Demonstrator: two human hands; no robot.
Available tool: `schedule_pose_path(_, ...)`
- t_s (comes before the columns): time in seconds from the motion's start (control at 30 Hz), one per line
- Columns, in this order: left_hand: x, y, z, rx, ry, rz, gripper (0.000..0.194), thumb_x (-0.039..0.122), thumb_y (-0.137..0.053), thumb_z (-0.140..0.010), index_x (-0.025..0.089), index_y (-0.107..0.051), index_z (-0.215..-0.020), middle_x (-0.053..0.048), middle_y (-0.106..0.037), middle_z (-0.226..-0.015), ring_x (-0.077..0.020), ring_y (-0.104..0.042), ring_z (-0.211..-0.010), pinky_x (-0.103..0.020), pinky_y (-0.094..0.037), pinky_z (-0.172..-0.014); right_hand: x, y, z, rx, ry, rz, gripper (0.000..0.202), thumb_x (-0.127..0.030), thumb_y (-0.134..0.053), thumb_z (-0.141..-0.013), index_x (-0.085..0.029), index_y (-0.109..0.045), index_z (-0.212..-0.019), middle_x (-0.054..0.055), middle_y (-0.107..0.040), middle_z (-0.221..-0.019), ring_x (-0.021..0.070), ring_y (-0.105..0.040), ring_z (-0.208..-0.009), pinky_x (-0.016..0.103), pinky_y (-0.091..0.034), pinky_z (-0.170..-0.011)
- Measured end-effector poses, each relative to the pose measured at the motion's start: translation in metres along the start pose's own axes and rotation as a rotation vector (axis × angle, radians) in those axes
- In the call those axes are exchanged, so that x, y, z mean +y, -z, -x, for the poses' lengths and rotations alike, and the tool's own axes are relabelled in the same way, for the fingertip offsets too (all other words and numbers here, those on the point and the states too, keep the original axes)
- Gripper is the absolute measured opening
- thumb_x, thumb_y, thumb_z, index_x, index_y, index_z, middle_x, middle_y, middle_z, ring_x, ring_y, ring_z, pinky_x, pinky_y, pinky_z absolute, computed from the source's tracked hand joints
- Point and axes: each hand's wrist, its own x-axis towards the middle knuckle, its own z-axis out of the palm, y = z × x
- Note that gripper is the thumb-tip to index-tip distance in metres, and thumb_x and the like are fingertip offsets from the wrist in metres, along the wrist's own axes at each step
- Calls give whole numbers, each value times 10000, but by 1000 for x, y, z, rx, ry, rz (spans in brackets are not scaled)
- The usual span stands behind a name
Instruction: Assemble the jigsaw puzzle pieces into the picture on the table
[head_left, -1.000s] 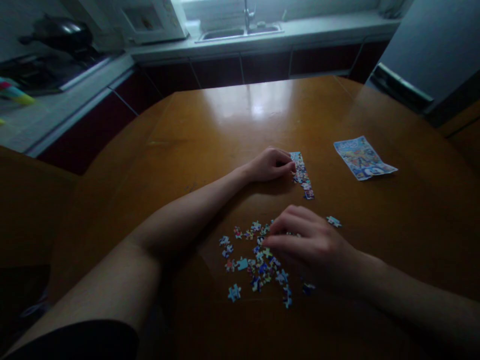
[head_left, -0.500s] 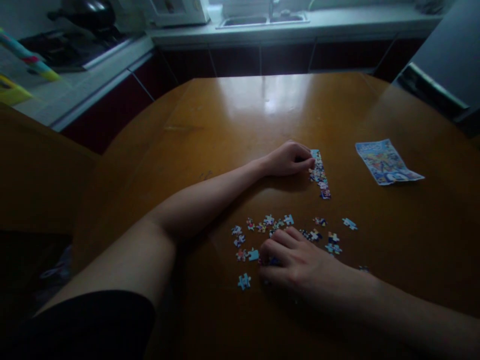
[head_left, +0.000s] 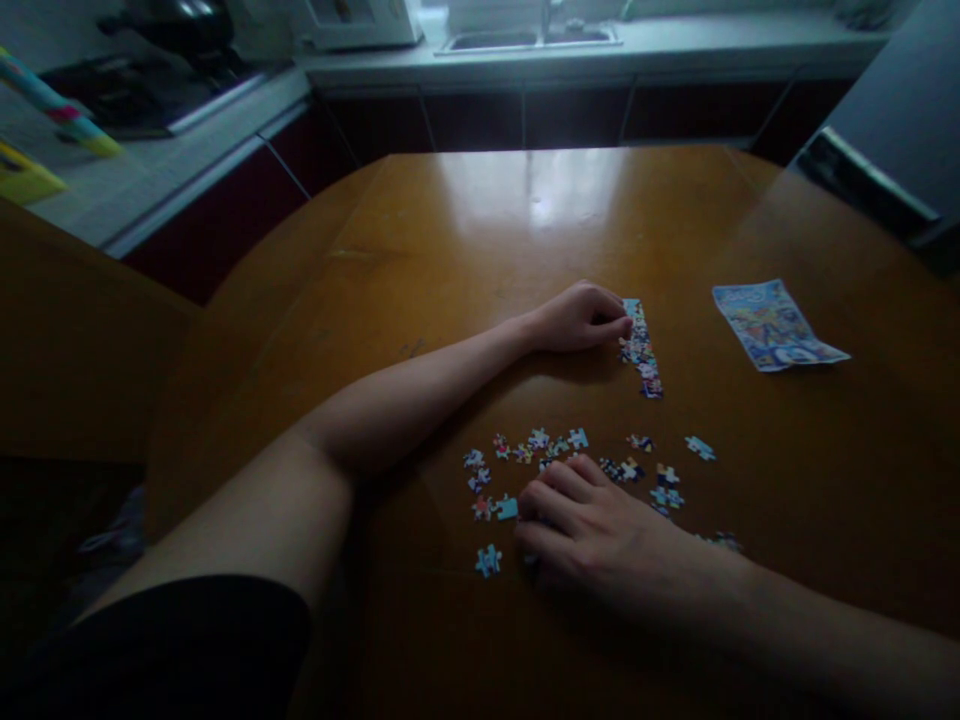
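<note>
A narrow strip of joined jigsaw pieces [head_left: 641, 355] lies flat near the middle of the table. At its upper left edge rests my left hand [head_left: 581, 316], fingers curled and thumb and fingertips closed against the strip. Closer to me, loose jigsaw pieces [head_left: 538, 439] are scattered on the wood. Over them bends my right hand [head_left: 592, 515], its fingers curled down among the pieces. Its fingertips are hidden, so what lies in them does not show. A plain light-blue piece [head_left: 507, 508] sits just left of these fingers, with another blue piece [head_left: 488, 561] below it.
To the right lies a creased picture sheet [head_left: 776, 325]. The wooden table [head_left: 450, 220] has rounded corners. Beyond it are a counter with a sink [head_left: 529, 40], a stove with a dark pan [head_left: 180, 30] at left, and a pale appliance [head_left: 900, 120] at right.
My right hand has shifted very slightly, its thumb nearer the fingers, and the dark-blue patch under it no longer shows. More pieces show beside its wrist. My left hand stays at the strip.
</note>
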Motion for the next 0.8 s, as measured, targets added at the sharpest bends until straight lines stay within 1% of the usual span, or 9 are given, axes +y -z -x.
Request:
schedule_pose_path(0.1,-1,0,0,-11,13,1,346,272,-535,-1004,109,-708,-753,-46,-631,-698,-96,-510,-628,-269,-391,-611,3,1,2,-2,34,-22,154,-238,-571,-1040,-187,-657,-1157,75,-667,-1085,258,-499,-1017,428,-389,-895)
schedule_pose_path(0.23,0,0,0,-17,36,-15,326,264,-542,-1004,113,-729,-784,-54,-648,-714,-104,-538,-655,-266,-413,-634,4,4,3,-15,39,-3,110,-226,-566,-1039,-191,-665,-1072,75,-672,-1074,255,-505,-1010,426,-392,-897)
schedule_pose_path(0.33,0,0,-1,-14,38,-19,317,259,-547,-1000,112,-734,-789,-51,-642,-704,-100,-534,-648,-259,-413,-634,4,2,2,0,20,30,98,-234,-574,-1037,-192,-656,-1005,71,-673,-1043,248,-516,-989,414,-397,-881)
schedule_pose_path(0.5,-1,0,-1,-16,2,-15,324,253,-535,-1007,105,-733,-797,-35,-617,-691,-91,-504,-622,-263,-396,-617,6,-3,1,109,58,32,269,-413,-611,-1024,-193,-641,-874,50,-651,-942,241,-510,-929,415,-388,-844)
schedule_pose_path(0.57,-1,0,0,-19,8,-28,325,257,-531,-1009,102,-732,-806,-33,-614,-701,-91,-505,-631,-264,-393,-620,7,-2,2,122,70,14,228,-357,-602,-1035,-190,-640,-884,44,-647,-944,233,-504,-929,405,-381,-848)
schedule_pose_path(0.63,0,0,0,-30,35,-45,323,259,-527,-1009,100,-734,-819,-34,-617,-714,-92,-505,-641,-266,-393,-625,8,1,3,115,67,9,139,-260,-577,-1045,-183,-656,-961,49,-654,-982,228,-499,-948,394,-376,-857)
schedule_pose_path(0.67,1,1,0,-35,43,-50,323,259,-525,-1010,100,-734,-822,-35,-619,-719,-93,-503,-642,-267,-394,-628,8,2,3,104,65,6,121,-241,-568,-1048,-181,-664,-1005,54,-657,-1005,229,-498,-961,393,-374,-863)
schedule_pose_path(0.73,1,1,0,-40,39,-49,320,261,-527,-1010,99,-733,-826,-37,-626,-726,-94,-504,-643,-271,-397,-633,7,3,3,75,69,-5,119,-248,-570,-1048,-188,-673,-1053,60,-662,-1043,234,-498,-987,396,-372,-877)
schedule_pose_path(0.8,1,1,0,-38,17,-37,324,268,-529,-1011,100,-733,-823,-40,-628,-726,-97,-511,-644,-272,-395,-630,6,2,3,60,72,1,109,-256,-589,-1039,-195,-677,-1019,58,-662,-1042,236,-500,-985,399,-371,-878)
